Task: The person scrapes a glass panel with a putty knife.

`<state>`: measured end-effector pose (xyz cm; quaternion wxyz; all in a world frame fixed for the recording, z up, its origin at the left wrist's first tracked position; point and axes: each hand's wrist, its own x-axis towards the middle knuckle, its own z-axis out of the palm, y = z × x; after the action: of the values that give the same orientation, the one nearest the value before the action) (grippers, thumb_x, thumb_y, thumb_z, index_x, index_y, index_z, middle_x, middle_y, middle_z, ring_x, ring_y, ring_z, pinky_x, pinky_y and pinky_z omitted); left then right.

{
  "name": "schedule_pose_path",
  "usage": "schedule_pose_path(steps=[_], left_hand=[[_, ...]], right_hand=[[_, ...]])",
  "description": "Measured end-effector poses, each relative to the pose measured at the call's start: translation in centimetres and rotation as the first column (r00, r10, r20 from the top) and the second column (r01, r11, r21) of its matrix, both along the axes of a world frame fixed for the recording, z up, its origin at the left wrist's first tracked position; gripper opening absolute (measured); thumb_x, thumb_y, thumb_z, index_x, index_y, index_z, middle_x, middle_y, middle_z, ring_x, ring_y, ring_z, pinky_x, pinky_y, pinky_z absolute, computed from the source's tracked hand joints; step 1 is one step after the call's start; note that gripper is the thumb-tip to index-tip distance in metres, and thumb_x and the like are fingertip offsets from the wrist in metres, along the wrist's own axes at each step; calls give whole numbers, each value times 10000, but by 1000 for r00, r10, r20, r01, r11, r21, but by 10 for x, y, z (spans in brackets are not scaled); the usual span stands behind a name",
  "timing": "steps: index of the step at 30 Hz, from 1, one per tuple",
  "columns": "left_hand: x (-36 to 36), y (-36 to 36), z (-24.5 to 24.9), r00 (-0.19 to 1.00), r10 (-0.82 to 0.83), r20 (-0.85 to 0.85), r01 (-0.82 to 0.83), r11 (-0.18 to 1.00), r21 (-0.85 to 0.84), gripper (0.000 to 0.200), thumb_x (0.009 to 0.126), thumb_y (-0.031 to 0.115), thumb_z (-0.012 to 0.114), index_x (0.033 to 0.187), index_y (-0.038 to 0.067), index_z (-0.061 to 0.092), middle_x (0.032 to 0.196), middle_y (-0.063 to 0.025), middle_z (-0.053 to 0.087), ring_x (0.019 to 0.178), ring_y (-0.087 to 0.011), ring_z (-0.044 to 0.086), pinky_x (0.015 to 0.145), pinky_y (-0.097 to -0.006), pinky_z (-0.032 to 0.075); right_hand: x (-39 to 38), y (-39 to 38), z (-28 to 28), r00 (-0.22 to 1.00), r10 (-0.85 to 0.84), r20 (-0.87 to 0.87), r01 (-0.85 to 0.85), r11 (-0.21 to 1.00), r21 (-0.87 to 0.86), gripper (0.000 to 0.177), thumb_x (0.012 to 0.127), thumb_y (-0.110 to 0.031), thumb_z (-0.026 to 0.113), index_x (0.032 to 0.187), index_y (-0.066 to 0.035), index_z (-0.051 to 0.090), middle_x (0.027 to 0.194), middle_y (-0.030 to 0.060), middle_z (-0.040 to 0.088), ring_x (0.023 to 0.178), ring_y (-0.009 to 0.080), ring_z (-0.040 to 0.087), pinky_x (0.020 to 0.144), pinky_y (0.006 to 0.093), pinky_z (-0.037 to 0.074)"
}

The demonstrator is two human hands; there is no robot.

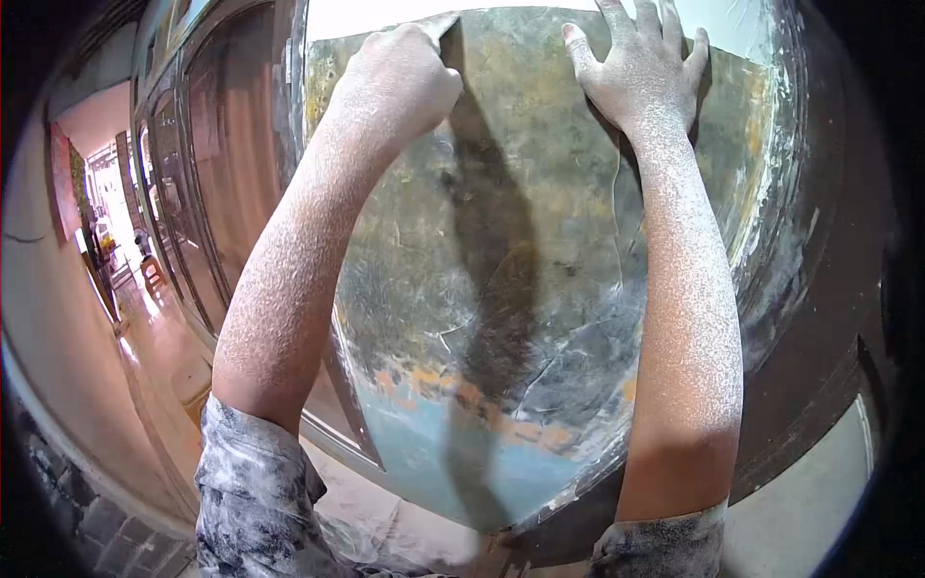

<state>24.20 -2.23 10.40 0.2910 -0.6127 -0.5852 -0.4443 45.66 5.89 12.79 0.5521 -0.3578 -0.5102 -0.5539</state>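
Observation:
A large board point(568, 212) with mottled green, grey, orange and pale blue paint stands upright in front of me. Near its top left, my left hand point(403, 77) is closed in a fist around a small flat tool point(447, 23), whose pale tip shows beside the knuckles. Farther right, my right hand point(644, 63) lies against the board's upper part with its fingers spread and nothing in its grasp. White powder coats both hands and forearms. Along the top edge runs a white surface point(540, 4).
Framed dark panels with reddish curtains point(231, 116) stand at the left. Beyond them a passage with a shiny floor point(159, 337) holds a small stool point(151, 274). Dark trim point(819, 318) borders the board at the right. Grey paving point(106, 525) shows at lower left.

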Motion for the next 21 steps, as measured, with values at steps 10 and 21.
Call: schedule_pose_path(steps=[10,21], left_hand=[[10,0,1,990,43,-137,-47,999,-25,349,864,178,583,1079,-64,712,1037,-285,712,1009,-392,710,937,-468,563],[21,6,-3,994,-69,-81,73,996,42,332,796,120,531,993,-31,752,952,-284,713,942,-418,708,940,-501,541]], right_hand=[[-6,-9,-4,999,-28,-21,28,1000,4,599,878,-442,630,1387,-131,572,1558,123,413,1496,303,277,1230,559,125],[-7,-9,-5,1000,-10,-28,10,1000,7,594,872,-428,640,1392,-148,567,1553,117,420,1488,309,295,1228,557,140]])
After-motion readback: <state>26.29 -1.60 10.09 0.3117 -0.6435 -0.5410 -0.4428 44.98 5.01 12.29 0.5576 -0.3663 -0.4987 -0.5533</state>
